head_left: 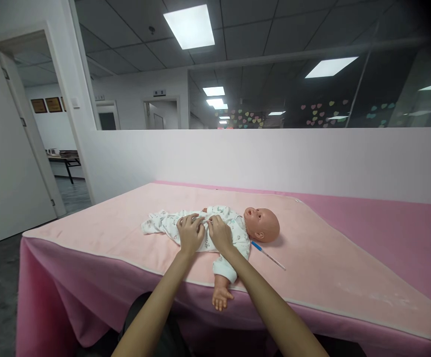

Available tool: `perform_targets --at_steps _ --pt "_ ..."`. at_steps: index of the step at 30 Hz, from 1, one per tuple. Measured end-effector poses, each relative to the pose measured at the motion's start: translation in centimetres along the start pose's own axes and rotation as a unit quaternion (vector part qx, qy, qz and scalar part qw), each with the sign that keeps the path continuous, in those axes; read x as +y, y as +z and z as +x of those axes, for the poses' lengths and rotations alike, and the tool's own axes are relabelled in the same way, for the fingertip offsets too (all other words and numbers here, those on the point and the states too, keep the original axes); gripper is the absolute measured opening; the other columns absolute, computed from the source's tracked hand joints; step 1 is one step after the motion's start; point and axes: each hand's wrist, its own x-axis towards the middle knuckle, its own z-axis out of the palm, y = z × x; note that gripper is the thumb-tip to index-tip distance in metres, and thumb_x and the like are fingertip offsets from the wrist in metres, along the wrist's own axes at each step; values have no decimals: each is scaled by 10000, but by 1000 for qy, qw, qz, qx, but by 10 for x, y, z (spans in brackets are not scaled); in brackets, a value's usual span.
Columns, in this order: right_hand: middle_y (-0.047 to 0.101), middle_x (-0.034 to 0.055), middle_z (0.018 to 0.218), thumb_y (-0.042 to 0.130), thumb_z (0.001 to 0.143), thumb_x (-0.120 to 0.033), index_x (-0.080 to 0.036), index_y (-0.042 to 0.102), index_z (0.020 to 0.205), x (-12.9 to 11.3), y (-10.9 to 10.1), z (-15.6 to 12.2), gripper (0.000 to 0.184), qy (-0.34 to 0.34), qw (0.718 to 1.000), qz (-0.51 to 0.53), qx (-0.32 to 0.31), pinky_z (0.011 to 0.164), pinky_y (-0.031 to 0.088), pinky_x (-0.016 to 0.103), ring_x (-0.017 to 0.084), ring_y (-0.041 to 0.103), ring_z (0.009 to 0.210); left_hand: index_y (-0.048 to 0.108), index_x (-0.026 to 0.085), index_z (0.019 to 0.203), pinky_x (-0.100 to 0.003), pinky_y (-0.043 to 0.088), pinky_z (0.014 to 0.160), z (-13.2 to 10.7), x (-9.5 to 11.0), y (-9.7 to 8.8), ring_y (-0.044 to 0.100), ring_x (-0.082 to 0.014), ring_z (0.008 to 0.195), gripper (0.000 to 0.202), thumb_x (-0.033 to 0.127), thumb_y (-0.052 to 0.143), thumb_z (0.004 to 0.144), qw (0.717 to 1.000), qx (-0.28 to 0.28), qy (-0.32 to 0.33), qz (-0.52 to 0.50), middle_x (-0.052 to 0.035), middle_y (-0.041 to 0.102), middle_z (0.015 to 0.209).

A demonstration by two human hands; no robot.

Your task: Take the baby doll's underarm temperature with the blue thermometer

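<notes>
A baby doll [263,225] lies on its back, its head to the right and its legs to the left. It wears a white printed baby outfit [168,224]. Both hands rest at the front of this outfit, over the doll's belly. My left hand [190,233] has its fingers curled onto the cloth. Close beside it, my right hand [219,233] pinches at the same part of the outfit; the fingertips partly hide what they grip. One doll arm [221,292] hangs over the near table edge, between my forearms.
A screwdriver with a blue handle [257,246] lies by the doll's head. Beneath is a peach mat [312,267] over a pink tablecloth [371,228]. A white wall [275,158] with windows stands behind, and an open door [10,148] is at left.
</notes>
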Motion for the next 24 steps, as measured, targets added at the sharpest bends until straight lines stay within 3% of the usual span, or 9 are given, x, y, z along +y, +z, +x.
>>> perform_targets --at_steps 7,14,24 --pt "538 18 793 286 877 -308 -190 499 842 0 2 1 245 22 1000 -8 -5 518 321 213 106 518 638 602 259 871 -393 218 917 0 3 4 451 -190 982 216 208 434 746 1000 -14 14 14 -27 547 1037" --pt "544 34 776 325 864 -303 -180 525 821 1 1 -1 238 30 1000 8 2 526 324 214 114 526 654 590 236 836 -379 264 877 -1 2 6 439 -194 985 188 228 418 761 999 -26 -13 24 -34 540 1012" --pt "558 20 756 356 849 -300 -191 552 798 3 4 -2 230 22 999 12 25 507 299 209 109 520 627 579 234 844 -375 250 896 -1 2 1 437 -193 989 173 203 454 729 1000 -19 -17 -12 -33 530 1020"
